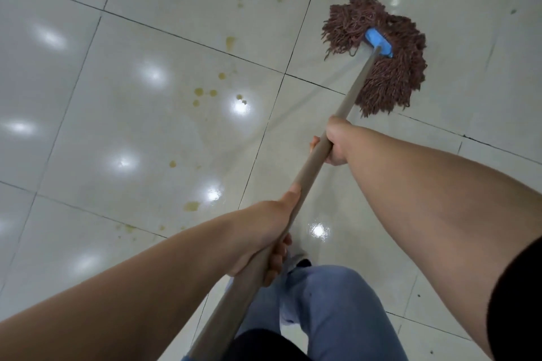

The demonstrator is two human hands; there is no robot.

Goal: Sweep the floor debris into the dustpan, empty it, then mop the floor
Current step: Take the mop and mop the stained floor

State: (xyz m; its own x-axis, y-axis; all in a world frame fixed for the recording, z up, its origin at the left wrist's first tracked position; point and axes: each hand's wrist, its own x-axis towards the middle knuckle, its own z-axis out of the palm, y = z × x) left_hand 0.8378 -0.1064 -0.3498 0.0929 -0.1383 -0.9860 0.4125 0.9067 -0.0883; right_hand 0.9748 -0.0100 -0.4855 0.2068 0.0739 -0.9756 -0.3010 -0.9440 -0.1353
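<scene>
Both hands wrapped round the mop handle: right hand nearer the brown string mop head, left hand further back. Mop head flat on the tiled floor, blue clamp on top. Yellowish spill spots left of the mop head.

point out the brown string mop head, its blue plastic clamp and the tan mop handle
brown string mop head (390, 88), head view, on the strands below the clamp
blue plastic clamp (378, 41), head view, on its top face
tan mop handle (356, 83), head view, on the shaft above the upper hand
</scene>
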